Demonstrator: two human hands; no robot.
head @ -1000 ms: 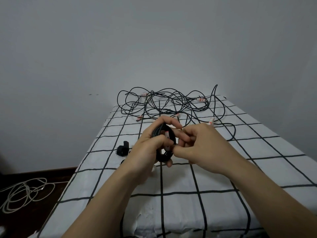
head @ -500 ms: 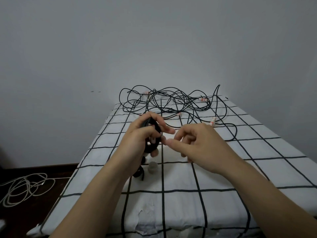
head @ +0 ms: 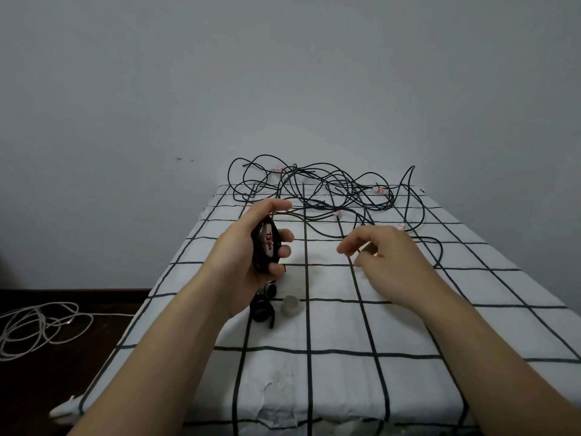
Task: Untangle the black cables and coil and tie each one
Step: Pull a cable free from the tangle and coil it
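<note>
My left hand (head: 251, 247) grips a coiled black cable (head: 265, 247) with a white tag printed in red, held above the left middle of the table. My right hand (head: 383, 259) hovers to its right, apart from the coil, fingers loosely curled and holding nothing. A tangle of black cables (head: 327, 193) with small white and red tags lies at the far end of the table. A black strap roll (head: 262, 311) and a small grey roll (head: 290, 306) lie just below my left hand.
The table carries a white cloth with a black grid (head: 345, 341). A grey wall stands right behind it. Loops of white cable (head: 34, 328) lie on the dark floor at the left.
My right hand has let go of the coil and moved away to the right. My left hand has carried the coil to the left and turned it so the tag shows.
</note>
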